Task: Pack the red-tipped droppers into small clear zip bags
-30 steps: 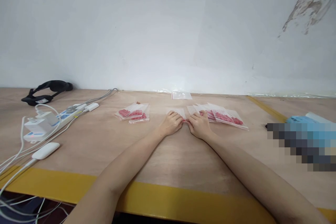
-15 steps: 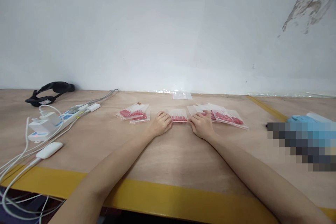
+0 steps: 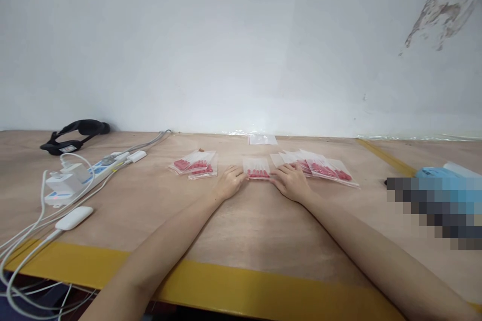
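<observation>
A small clear bag with red pieces [image 3: 257, 168] lies flat on the wooden table [image 3: 241, 220] between my hands. My left hand [image 3: 230, 181] touches its left edge with curled fingers. My right hand [image 3: 290, 181] rests at its right edge, fingers bent and pressed to the table. A pile of filled bags [image 3: 320, 166] lies just behind my right hand. Two or three more filled bags [image 3: 195, 164] lie to the left of my left hand. An empty clear bag [image 3: 262, 139] sits by the wall.
A power strip with plugs and white cables [image 3: 71, 178] runs along the left, with a white adapter [image 3: 74, 217] near the yellow front edge [image 3: 226, 283]. A black strap [image 3: 73, 134] lies at the far left. A blue object [image 3: 440, 173] sits at right.
My hands have slid apart along the bag's bottom edge, from pinching together at its middle to resting at its two ends. The bag now lies uncovered.
</observation>
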A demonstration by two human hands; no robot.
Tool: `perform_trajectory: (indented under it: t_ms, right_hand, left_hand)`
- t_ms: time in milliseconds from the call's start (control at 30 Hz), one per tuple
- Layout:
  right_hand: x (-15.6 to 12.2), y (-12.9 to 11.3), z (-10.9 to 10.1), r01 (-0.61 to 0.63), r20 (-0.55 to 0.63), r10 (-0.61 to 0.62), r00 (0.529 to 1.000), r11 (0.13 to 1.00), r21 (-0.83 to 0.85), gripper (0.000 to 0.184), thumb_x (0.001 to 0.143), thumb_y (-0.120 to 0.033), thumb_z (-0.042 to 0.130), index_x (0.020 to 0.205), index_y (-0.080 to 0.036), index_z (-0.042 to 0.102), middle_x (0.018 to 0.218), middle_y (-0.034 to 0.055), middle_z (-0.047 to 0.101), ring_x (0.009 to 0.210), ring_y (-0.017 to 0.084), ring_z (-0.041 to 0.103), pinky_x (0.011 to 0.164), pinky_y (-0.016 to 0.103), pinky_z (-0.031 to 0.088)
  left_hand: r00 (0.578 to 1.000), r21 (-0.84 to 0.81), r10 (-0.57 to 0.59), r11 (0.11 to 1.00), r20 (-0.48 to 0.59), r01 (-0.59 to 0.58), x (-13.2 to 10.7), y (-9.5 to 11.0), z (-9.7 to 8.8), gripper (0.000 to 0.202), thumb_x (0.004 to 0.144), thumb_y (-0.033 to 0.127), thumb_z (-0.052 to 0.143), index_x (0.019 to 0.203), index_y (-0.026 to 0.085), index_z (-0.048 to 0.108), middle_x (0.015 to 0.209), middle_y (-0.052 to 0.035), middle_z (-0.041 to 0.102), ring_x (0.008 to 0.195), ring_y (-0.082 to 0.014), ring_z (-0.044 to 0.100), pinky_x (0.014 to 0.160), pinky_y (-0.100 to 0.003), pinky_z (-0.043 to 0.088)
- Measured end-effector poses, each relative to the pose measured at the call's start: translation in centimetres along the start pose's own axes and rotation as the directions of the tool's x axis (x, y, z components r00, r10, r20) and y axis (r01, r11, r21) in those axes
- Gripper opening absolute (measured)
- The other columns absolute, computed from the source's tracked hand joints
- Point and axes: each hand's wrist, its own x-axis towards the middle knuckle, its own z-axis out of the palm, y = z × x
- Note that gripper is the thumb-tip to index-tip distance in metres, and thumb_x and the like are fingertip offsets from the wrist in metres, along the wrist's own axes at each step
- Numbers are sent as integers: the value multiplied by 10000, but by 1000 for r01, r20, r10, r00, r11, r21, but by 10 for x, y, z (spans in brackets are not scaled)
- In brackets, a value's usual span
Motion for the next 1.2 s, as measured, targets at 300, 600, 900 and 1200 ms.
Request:
perform_trajectory:
  t_ms: [300, 600, 900, 1200]
  right_hand:
    - [4, -14, 13, -118, -65, 133, 989, 973, 197, 187, 840, -154, 372, 853, -179, 557, 928, 74, 591, 793, 164, 538, 692, 285, 359]
    - [12, 18, -10, -245, -261, 395, 881, 853, 461, 142, 851, -241, 357, 852, -205, 494, 944, 94, 593, 841, 183, 559, 704, 316, 431]
    - [-58, 123, -42, -404, -173, 465, 868, 865, 299, 181, 795, -360, 415, 760, -210, 510, 894, 109, 620, 819, 215, 586, 692, 355, 451]
    - [-74, 110, -53, -347, -45, 355, 934, 929, 126, 253, 703, -386, 522, 878, -210, 572, 964, 88, 618, 926, 254, 543, 760, 386, 393]
  left_hand:
    - [980, -23, -201, 979, -4, 201, -4, -3, -21, 393, 816, 432, 507, 1125, 189, 517, 1025, -84, 589, 979, -222, 511, 869, -377, 367]
    - [862, 190, -507, 847, 11, 496, -58, -89, -62, 280, 650, 357, 659, 900, 229, 650, 1033, -124, 609, 960, -314, 535, 806, -473, 376]
    - [903, 7, -429, 903, -20, 429, -55, -86, -57, 211, 839, 235, 442, 839, 215, 652, 911, -43, 660, 846, -213, 597, 755, -345, 449]
    - [959, -215, -280, 935, 39, 282, 3, -6, 4, 239, 872, 158, 387, 931, 186, 617, 950, -34, 647, 874, -153, 594, 770, -266, 461]
